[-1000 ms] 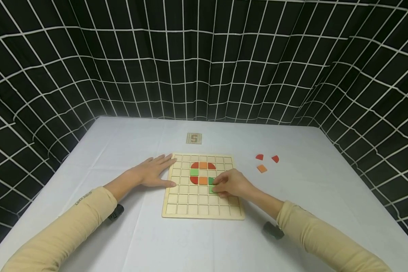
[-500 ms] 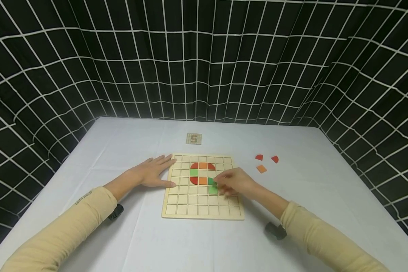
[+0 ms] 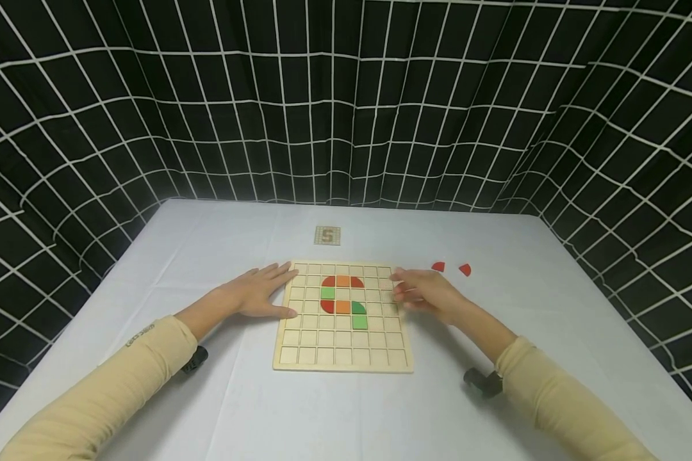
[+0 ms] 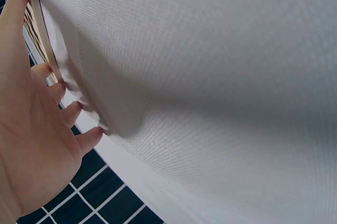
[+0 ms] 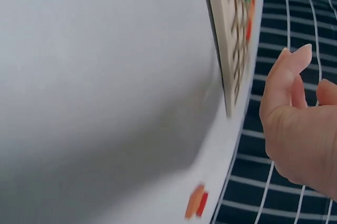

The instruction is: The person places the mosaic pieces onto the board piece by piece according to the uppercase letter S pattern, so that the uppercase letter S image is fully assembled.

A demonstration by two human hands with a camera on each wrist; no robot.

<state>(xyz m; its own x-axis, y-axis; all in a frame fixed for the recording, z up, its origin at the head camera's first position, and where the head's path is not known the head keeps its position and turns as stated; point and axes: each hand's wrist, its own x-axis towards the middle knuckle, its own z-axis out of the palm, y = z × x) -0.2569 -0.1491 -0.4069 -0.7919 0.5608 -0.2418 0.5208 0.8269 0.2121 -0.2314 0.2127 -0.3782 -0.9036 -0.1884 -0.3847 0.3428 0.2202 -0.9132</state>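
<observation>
A pale wooden grid board [image 3: 317, 355] lies on the table. My left hand [image 3: 262, 291] rests with spread fingers along its left edge. Set in its cells are red quarter-rounds [image 3: 327, 307], orange squares [image 3: 343, 307], light green squares [image 3: 360, 322] and one dark green quarter-round [image 3: 358, 308]. Over the board's upper right edge hovers my right hand [image 3: 429, 291], its fingers loosely bent and holding nothing. In the right wrist view, a loose orange tile [image 5: 194, 203] and a red piece [image 5: 202, 204] lie on the table; the right hand hides the orange tile in the head view.
Behind the board lies a small card [image 3: 327, 235] with an S-like shape on a grid. Two red quarter-rounds [image 3: 464, 269] lie on the white cloth [image 3: 507, 307] to the right. A black curtain with white grid lines [image 3: 346, 102] surrounds the table.
My right hand has left the dark green quarter-round on the board and moved right and away from me, now covering the loose orange tile. The left hand stays put.
</observation>
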